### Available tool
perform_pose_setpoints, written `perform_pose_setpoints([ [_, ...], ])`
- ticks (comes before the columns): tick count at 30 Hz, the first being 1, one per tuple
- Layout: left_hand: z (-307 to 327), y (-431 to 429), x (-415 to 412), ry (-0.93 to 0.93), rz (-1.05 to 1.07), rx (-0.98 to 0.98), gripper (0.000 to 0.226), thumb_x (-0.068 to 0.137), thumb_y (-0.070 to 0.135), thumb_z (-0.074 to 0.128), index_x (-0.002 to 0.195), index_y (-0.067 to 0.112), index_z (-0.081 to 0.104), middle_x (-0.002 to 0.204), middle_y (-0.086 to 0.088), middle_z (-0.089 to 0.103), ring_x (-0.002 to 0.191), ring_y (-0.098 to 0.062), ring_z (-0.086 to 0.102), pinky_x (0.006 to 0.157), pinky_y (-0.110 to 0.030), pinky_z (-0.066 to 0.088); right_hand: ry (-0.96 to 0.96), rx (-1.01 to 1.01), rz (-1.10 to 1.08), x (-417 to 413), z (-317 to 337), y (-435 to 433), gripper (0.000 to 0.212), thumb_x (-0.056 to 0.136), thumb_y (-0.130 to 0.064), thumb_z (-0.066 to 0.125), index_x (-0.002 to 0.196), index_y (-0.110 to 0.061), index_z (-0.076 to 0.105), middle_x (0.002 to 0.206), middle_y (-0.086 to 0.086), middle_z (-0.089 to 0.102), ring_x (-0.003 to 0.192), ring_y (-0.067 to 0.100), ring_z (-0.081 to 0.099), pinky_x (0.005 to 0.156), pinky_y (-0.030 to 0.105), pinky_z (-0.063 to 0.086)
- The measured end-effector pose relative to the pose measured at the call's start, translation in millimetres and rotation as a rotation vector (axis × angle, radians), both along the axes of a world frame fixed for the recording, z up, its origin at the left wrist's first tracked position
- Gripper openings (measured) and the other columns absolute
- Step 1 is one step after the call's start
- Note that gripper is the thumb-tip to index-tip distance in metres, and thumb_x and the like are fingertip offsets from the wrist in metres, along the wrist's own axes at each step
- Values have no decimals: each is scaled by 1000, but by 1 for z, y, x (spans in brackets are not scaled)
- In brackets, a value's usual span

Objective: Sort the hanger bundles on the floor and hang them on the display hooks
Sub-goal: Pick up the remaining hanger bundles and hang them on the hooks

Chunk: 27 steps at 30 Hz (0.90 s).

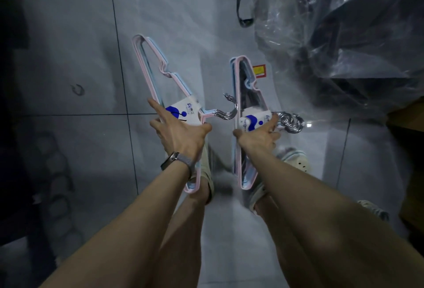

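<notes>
I hold two bundles of pink and pale blue hangers above the grey tiled floor. My left hand [181, 135] grips the left hanger bundle [151, 69] at its white and blue paper label, index finger stretched along it. My right hand [259, 135] grips the right hanger bundle [239, 85] at its matching label, index finger pointing toward the chrome hooks [290, 122]. The left bundle's chrome hooks [226, 113] point to the right, between the two bundles. A yellow and red price sticker [259, 70] shows beside the right bundle. No display hooks are in view.
A large crumpled clear plastic bag [339, 35] with dark contents fills the upper right. A black strap [243, 12] hangs at top centre. My feet in light shoes [296, 161] stand below the bundles. Dark shelving [13, 127] borders the left edge.
</notes>
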<state>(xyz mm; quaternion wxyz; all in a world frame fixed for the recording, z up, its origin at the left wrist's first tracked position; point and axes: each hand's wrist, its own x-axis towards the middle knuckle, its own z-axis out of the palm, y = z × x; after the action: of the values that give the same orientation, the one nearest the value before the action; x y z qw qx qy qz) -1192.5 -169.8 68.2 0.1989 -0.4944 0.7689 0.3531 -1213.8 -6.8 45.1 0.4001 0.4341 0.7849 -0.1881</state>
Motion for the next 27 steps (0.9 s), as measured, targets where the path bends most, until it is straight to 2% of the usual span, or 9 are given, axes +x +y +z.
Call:
perform_pose_setpoints([
  [4, 4, 1, 9, -15, 2, 31, 151, 52, 31, 92, 162, 27, -12, 119, -5, 33, 101, -34, 55, 88, -45, 57, 66, 53, 30, 3, 2, -1, 121, 70, -43, 95, 157, -28, 11, 148, 26, 39, 124, 50, 56, 101, 54, 51],
  [9, 35, 3, 9, -11, -12, 47, 151, 53, 32, 93, 162, 29, -12, 128, -10, 36, 107, -35, 55, 85, -45, 57, 92, 56, 26, 2, 40, 3, 119, 70, -43, 93, 155, -27, 12, 141, 24, 45, 116, 48, 60, 97, 54, 54],
  [13, 84, 3, 0, 5, -29, 45, 153, 53, 30, 94, 161, 32, -13, 127, -8, 35, 106, -34, 56, 78, -39, 53, 139, 43, 40, -4, 101, 8, 117, 67, -47, 89, 153, -31, 12, 134, 21, 49, 110, 46, 61, 91, 50, 51],
  [17, 159, 6, -14, 40, -1, 44, 152, 54, 29, 96, 162, 32, -12, 125, -6, 35, 104, -33, 55, 77, -39, 53, 178, 26, 131, -20, 188, 14, 118, 63, -58, 84, 152, -33, 12, 132, 16, 52, 107, 41, 62, 93, 52, 51],
  [20, 232, 11, -27, 84, 4, 18, 149, 56, 30, 95, 162, 28, -9, 122, -3, 33, 106, -29, 52, 75, -35, 48, 214, -2, 225, -37, 264, 17, 115, 62, -59, 82, 151, -34, 13, 134, 14, 51, 110, 40, 63, 92, 50, 49],
  [23, 312, 15, -37, 138, 36, 6, 147, 55, 30, 93, 162, 29, -8, 128, -8, 37, 107, -30, 53, 78, -35, 48, 276, -64, 300, -55, 345, 17, 115, 61, -56, 82, 152, -38, 13, 137, 14, 49, 115, 41, 61, 92, 50, 47],
  [27, 419, 16, -43, 266, 90, -30, 147, 55, 33, 92, 162, 33, -8, 131, -8, 37, 109, -32, 54, 86, -36, 50, 385, -114, 414, -73, 451, 18, 112, 61, -57, 79, 151, -41, 14, 138, 13, 49, 109, 43, 64, 85, 48, 47],
])
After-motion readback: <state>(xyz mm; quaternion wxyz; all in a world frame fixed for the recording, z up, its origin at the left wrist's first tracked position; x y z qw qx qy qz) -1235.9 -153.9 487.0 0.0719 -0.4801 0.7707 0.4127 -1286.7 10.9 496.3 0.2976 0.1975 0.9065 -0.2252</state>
